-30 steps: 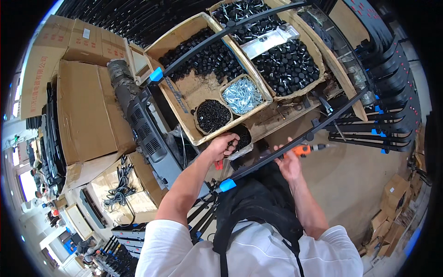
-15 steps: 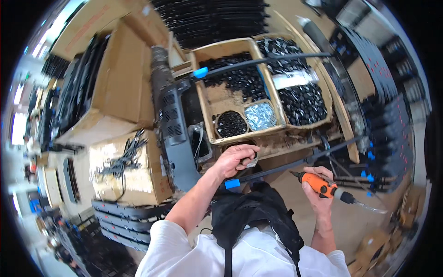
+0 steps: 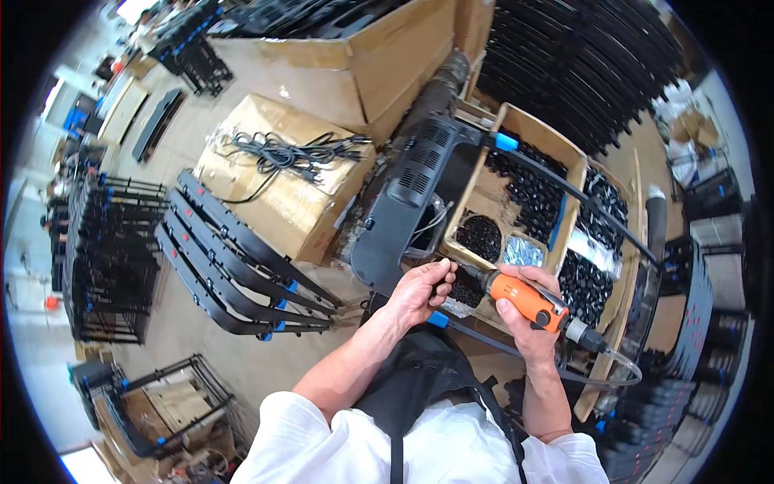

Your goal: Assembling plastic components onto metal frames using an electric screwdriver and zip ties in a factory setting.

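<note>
My right hand (image 3: 528, 327) grips an orange power screwdriver (image 3: 514, 295) by its body; a clear hose trails from its rear. The tool's dark tip points left, close to the fingertips of my left hand (image 3: 421, 294). That left hand is closed in a pinch, and whatever it holds is too small to make out. Just beyond both hands stands an open box of small parts, with a round tub of black screws (image 3: 478, 235) and a tub of silver screws (image 3: 524, 252) in its near corner. Left of these lies a dark grey vented cover (image 3: 385, 242).
Two dark bars with blue caps (image 3: 505, 142) cross over the parts boxes and beside my hands. A carton (image 3: 278, 189) topped with coiled black cables stands left, near stacked curved black frames (image 3: 230, 282). More black frames (image 3: 576, 64) are stacked at the back.
The view has swung left, so the boxes now appear farther right. My right hand has brought the screwdriver leftward, up to my left hand, and its tip now sits near the pinched fingers.
</note>
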The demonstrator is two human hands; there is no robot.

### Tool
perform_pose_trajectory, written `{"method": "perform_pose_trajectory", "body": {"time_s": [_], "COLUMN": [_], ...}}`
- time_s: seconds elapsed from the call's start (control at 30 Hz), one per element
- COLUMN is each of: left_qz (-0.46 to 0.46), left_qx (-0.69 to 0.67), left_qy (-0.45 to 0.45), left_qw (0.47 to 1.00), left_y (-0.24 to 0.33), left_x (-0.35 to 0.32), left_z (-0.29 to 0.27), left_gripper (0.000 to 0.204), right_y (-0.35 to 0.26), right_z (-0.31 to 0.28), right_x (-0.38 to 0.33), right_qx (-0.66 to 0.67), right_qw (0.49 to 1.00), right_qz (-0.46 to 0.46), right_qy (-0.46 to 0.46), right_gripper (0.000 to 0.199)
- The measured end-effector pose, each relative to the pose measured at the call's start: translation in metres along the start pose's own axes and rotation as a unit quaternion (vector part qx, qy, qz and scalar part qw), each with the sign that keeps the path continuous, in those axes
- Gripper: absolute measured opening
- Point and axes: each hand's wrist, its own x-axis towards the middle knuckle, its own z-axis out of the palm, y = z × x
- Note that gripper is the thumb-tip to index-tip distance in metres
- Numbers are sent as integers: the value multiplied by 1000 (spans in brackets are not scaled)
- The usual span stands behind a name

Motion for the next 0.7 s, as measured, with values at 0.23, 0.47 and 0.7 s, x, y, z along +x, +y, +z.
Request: {"method": "perform_pose_trajectory", "body": {"time_s": [0.23, 0.47, 0.7], "left_qz": [79, 41, 2], "left_qx": [-53, -137, -200], "left_qy": [34, -1, 0], "left_qw": [995, 990, 980], "left_y": [55, 119, 147], "left_x": [11, 35, 52], "left_z": [-10, -28, -34], "left_gripper": [25, 25, 26], "right_y": [9, 21, 28], "right_z": [57, 99, 125], "right_x": [70, 131, 165], "right_qx": [18, -13, -78], "right_qw": [997, 996, 991], "right_qz": [32, 60, 77], "right_qy": [-65, -66, -72], "right_gripper": [54, 56, 56]}}
